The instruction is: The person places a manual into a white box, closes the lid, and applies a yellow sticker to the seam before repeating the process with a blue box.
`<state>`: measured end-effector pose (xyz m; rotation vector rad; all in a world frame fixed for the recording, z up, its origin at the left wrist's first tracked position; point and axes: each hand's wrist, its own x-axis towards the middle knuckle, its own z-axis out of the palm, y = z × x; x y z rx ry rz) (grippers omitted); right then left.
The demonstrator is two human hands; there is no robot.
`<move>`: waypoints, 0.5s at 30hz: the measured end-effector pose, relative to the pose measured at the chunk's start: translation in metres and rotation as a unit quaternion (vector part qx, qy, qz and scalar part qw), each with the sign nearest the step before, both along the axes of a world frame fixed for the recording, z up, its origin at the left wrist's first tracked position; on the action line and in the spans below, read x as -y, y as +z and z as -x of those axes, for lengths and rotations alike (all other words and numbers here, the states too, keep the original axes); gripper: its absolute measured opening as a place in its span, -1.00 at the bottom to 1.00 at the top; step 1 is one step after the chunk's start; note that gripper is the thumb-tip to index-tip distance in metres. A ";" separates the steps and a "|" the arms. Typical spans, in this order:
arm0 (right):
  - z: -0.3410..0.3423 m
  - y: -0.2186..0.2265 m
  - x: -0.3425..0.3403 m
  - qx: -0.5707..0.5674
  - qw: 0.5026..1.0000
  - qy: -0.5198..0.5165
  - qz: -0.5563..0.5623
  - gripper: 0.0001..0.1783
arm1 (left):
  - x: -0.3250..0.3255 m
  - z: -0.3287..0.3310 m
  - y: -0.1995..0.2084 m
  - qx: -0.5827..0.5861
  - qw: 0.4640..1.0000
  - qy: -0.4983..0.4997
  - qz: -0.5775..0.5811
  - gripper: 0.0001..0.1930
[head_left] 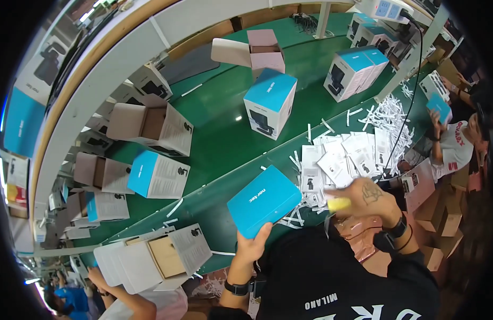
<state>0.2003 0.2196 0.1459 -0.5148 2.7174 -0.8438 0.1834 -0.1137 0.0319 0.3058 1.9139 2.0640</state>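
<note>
My left hand point(251, 245) grips the near lower edge of a blue-topped box point(263, 201), its thumb on the near side. The box is tilted above the near side of the green table. To its right, my right hand point(368, 199) is closed round a small yellow object point(340, 204), smeared by motion, so its exact kind is unclear. Just beyond that hand lies a heap of printed leaflets point(342, 157), partly hidden by it. White paper strips point(389, 125) are piled beside the leaflets.
An upright blue-and-white box point(270, 104) stands mid-table, with paired boxes point(354, 73) farther right. Open boxes point(153, 125) line the left, another point(169, 256) near my left arm. A black cable point(418, 69) hangs at right. Co-workers point(451, 141) are at both sides.
</note>
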 end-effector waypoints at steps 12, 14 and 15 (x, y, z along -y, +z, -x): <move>0.056 -0.056 0.059 -0.228 0.950 0.099 0.190 -0.58 | -0.011 -0.024 0.042 0.207 0.975 0.057 -0.053 -0.56; 0.052 -0.069 0.059 -0.297 0.931 0.101 0.184 -0.60 | -0.002 -0.030 0.058 0.226 0.967 0.066 0.098 -0.51; 0.051 -0.073 0.060 -0.331 0.920 0.104 0.182 -0.62 | 0.002 -0.033 0.071 0.238 0.937 0.071 0.245 -0.46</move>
